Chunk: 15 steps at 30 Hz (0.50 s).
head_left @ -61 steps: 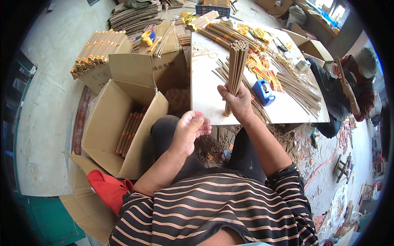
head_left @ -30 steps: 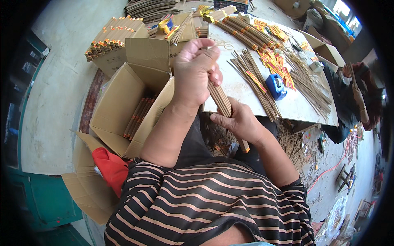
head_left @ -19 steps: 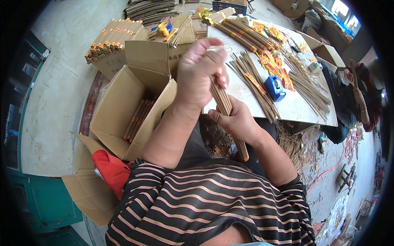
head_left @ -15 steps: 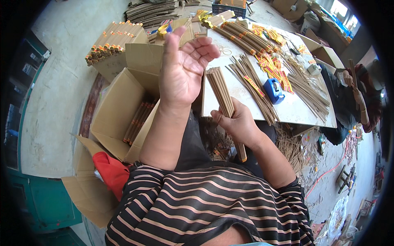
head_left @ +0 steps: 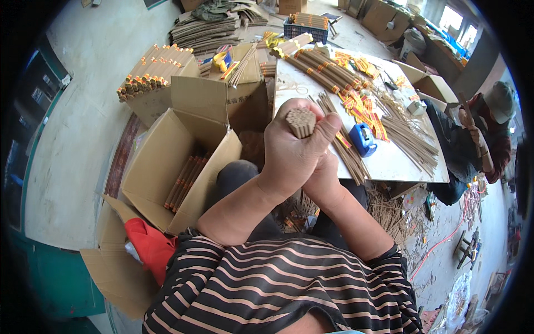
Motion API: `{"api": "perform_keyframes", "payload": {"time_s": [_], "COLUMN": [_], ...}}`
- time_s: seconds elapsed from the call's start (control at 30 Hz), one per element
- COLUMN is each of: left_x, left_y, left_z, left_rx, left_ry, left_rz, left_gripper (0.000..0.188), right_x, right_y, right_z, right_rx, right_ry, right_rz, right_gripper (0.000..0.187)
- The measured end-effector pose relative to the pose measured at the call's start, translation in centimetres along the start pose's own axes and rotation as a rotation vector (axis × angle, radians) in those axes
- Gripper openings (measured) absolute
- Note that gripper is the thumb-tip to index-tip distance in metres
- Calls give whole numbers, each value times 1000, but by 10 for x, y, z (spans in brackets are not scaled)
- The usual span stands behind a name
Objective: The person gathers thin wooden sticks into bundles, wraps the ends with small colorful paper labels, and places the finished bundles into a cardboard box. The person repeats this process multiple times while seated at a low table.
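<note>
Two bare hands, held together above the lap, near the front edge of the white flat-topped table (head_left: 396, 168).

Item one: left hand (head_left: 285, 157), fingers wrapped all the way round a tight bundle of thin brown round sticks (head_left: 301, 121), thumb lying up along the bundle's right side. Forearm rises from lower left; the fist stands uppermost, back of the hand partly toward the wearer.

Item two: right hand (head_left: 326, 170), below and behind the left, largely covered by it. Forearm enters from lower right. How far its fingers are curled, and whether they grip the bundle's lower part, cannot be told.

Item three: the bundle itself, in the left fist, roughly upright with its top tilted toward the wearer; stick ends look near level. Lower length hidden by the hands.

Step in hand, by judgement: keeping gathered sticks compact and evening their ends. Next move, by judgement, calls for steady pressure all round, so that no stick slips, before either hand loosens.

Also listed: one blue plastic tape dispenser (head_left: 362, 139), on the table just right of the hands; several red-and-yellow paper strips (head_left: 360, 114), beyond it; one open brown cardboard box (head_left: 157, 146), left of the knees, holding dark brown red-banded bundles (head_left: 186, 182).
</note>
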<state>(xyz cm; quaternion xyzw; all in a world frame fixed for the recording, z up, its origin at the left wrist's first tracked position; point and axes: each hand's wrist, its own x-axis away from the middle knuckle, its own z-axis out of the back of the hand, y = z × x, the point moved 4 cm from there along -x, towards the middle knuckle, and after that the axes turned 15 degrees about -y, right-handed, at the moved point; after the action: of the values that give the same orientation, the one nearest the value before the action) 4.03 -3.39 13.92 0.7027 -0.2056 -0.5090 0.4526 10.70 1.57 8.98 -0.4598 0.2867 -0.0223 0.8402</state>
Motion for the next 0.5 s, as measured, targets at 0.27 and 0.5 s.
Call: {"api": "perform_keyframes", "payload": {"time_s": [0.27, 0.5], "left_x": [-52, -52], "left_y": [-21, -39], "left_z": [-11, -2], "left_rx": [-16, -8], "left_ry": [-122, -60], "left_rz": [-129, 105], "left_gripper": [28, 26], "right_x": [-28, -32], "right_y": [60, 74], "right_z": [18, 15], "right_rx": [-150, -4], "right_ry": [7, 67], "right_rz": [-107, -93], "right_gripper": [24, 21]}}
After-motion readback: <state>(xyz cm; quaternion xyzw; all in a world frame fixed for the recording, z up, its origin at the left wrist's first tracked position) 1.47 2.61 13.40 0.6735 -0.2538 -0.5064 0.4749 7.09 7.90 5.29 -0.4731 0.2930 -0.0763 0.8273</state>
